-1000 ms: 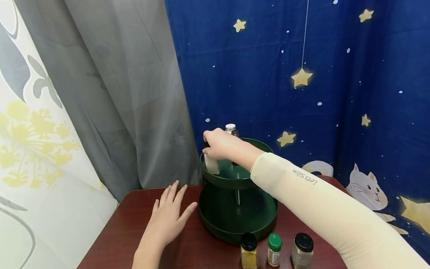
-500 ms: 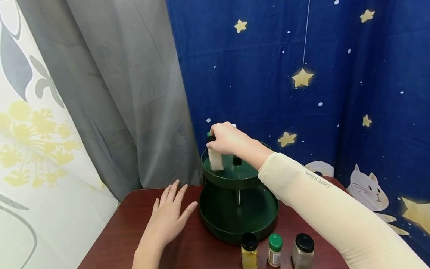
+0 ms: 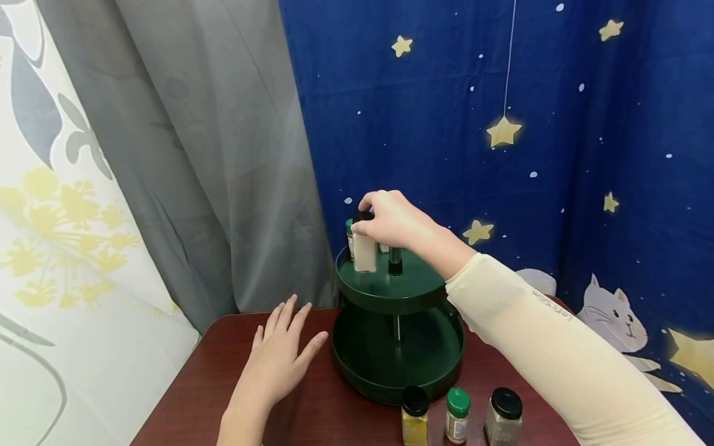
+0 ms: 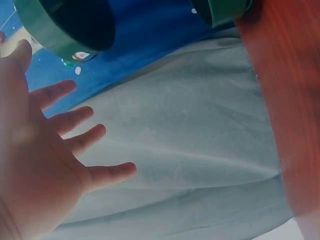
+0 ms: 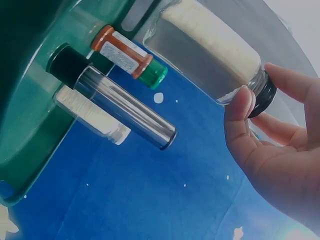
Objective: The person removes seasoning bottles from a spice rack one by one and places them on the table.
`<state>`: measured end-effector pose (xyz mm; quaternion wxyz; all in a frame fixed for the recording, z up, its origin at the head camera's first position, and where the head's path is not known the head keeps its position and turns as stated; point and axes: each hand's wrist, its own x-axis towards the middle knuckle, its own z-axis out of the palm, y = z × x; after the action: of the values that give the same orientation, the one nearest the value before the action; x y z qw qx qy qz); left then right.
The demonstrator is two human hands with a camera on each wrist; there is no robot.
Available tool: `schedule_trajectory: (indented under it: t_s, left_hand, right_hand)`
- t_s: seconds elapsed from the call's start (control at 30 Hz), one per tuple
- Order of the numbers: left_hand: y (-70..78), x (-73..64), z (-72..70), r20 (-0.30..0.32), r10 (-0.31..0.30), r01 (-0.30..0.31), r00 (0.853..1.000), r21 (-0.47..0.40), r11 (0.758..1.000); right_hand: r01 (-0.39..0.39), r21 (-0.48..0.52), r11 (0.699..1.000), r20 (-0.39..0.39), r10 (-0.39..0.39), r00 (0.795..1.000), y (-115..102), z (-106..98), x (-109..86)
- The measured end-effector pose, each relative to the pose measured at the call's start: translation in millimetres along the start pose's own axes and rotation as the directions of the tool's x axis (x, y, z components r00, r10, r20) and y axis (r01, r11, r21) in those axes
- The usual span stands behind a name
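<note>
My right hand (image 3: 397, 218) pinches the black lid of a clear spice jar (image 3: 365, 253) filled with pale powder. The jar (image 5: 210, 47) is over the upper tier (image 3: 413, 280) of a dark green two-tier round rack; I cannot tell if its base touches. Behind it on that tier stand a green-capped shaker (image 5: 122, 55) and a white-capped bottle (image 5: 90, 112), either side of the rack's metal post (image 5: 127, 107). My left hand (image 3: 279, 356), fingers spread, is left of the rack over the table and holds nothing; its palm shows in the left wrist view.
In front of the rack's lower tier (image 3: 362, 378) stand a black-lidded jar of yellow spice (image 3: 414, 427), a green-capped shaker (image 3: 457, 424) and a black-lidded jar of greyish spice (image 3: 503, 424). The reddish-brown table (image 3: 192, 384) is backed by grey and blue curtains (image 3: 424, 111).
My right hand has risen and shifted right and away from me with the jar, which looks more upright. The green-capped shaker behind it has come into sight. My left hand has stayed put.
</note>
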<state>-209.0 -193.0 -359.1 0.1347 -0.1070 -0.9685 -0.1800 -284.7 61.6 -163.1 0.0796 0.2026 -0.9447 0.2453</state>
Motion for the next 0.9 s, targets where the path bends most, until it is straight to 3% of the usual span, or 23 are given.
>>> schedule_trajectory:
  t_s: [0.33, 0.57, 0.9]
  left_hand:
    - [1.6, -1.7, -1.8, -0.007, -0.001, 0.001, 1.0, -0.005, 1.0]
    - [0.4, -3.2, -1.8, 0.021, -0.028, 0.029, 0.999, -0.03, 0.999]
    - [-1.8, -6.7, -1.3, 0.025, -0.044, 0.046, 0.999, -0.055, 0.997]
  right_hand:
    - [0.007, 0.067, 0.998, -0.066, -0.002, 0.998, 2.2, -9.4, -13.8]
    - [0.02, 0.139, 0.99, -0.111, -0.004, 0.994, 5.0, -16.9, -29.7]
    - [0.026, 0.212, 0.977, -0.127, 0.001, 0.992, 12.6, -9.6, -48.8]
